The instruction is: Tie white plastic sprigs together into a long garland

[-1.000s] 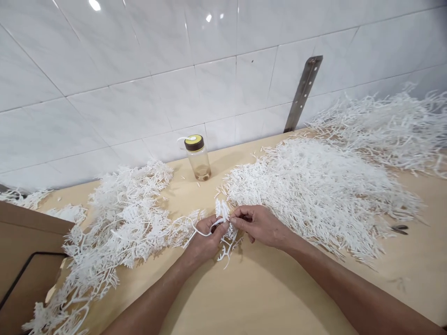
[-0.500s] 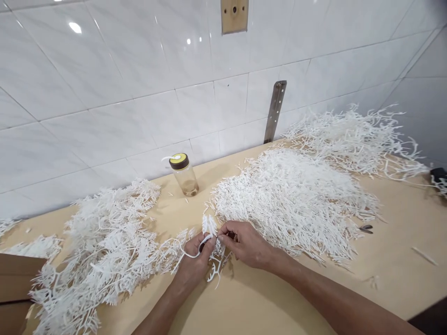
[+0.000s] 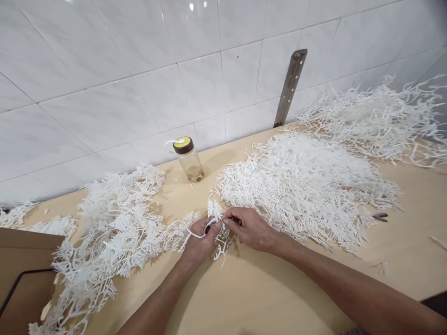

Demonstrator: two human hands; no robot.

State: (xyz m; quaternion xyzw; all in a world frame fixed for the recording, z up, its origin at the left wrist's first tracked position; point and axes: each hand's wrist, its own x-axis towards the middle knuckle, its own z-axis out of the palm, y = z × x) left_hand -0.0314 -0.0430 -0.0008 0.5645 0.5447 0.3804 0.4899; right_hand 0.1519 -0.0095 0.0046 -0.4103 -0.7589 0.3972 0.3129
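Note:
A white branched piece [image 3: 214, 209] stands up from the fingers of my left hand [image 3: 200, 237], which is closed on it, with a curved white stem looping out to the left. My right hand [image 3: 249, 229] meets it from the right, thumb and forefinger pinched at the piece's edge; what lies between those fingertips is too small to make out. Below the hands more white branched bits [image 3: 220, 250] show. A large heap of short white sticks [image 3: 300, 186] lies beyond my right hand, and a pile of white branched pieces [image 3: 118, 223] is at the left.
A clear jar with a yellow and dark lid [image 3: 189, 160] stands near the tiled wall. A perforated metal strip [image 3: 290, 88] leans there. Longer white strands [image 3: 380, 116] lie at the back right, a small dark tool [image 3: 380, 217] by the heap, a cardboard box [image 3: 28, 274] at the left.
The camera view has shifted, so the wall and wall strip sit higher and more of the box shows. Both hands remain together at the white piece, with little change in their grip.

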